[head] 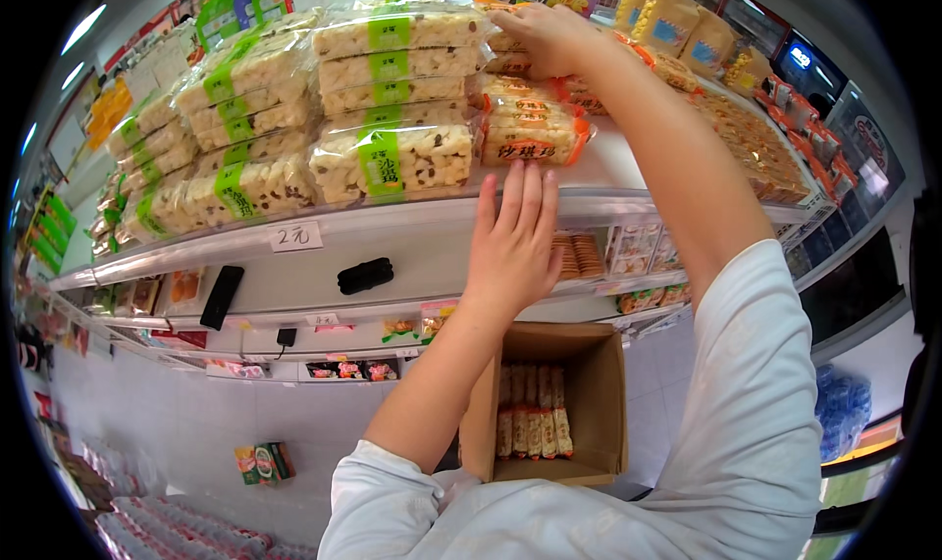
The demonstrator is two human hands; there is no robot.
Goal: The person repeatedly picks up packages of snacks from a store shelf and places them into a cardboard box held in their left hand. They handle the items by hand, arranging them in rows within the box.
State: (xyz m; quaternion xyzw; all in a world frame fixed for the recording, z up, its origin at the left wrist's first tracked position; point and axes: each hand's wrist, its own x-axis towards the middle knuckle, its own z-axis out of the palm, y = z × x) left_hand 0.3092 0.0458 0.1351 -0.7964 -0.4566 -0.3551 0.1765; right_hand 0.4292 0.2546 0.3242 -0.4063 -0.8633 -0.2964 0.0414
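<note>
My left hand [515, 236] lies flat with fingers extended, the tips against the lower front of an orange-ended sachima pack [531, 142] at the shelf edge. My right hand [556, 41] reaches over to the rear stack of orange-wrapped packs [508, 63], its fingers bent at the upper packs. Whether it grips one is hidden by the hand. Below my arms stands an open cardboard box [597, 413], with several similar wrapped bars [533, 427] lined up at its bottom left.
Tall stacks of green-banded sachima packs [394, 104] adjoin on the left. Brown nut-like bars [736, 144] lie to the right. A handwritten price card [296, 236] hangs on the shelf edge. Black objects [366, 275] rest on the shelf below. A small carton [263, 463] sits on the floor.
</note>
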